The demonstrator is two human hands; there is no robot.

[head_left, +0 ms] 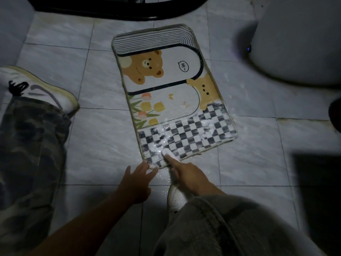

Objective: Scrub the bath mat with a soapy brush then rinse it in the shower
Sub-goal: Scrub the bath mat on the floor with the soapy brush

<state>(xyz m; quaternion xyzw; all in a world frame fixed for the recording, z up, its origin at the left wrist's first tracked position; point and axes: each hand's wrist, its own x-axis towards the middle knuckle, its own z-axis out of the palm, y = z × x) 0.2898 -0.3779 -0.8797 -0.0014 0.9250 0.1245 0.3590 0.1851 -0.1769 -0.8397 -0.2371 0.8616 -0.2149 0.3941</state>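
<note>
The bath mat (166, 85) lies flat on the tiled floor, printed with bears, tulips and a black-and-white checkered band along its near end. White foam covers much of that checkered band. My right hand (186, 174) grips a white brush (170, 155), whose head rests on the mat's foamy near corner. My left hand (137, 180) has straight fingers, with the fingertips pressing the mat's near edge just left of the brush.
My left leg in camouflage trousers with a white shoe (42, 87) sits at the left. My right knee and a white shoe (177, 198) are below the hands. A white toilet base (295, 43) stands at the upper right. A dark threshold (120, 10) runs across the top.
</note>
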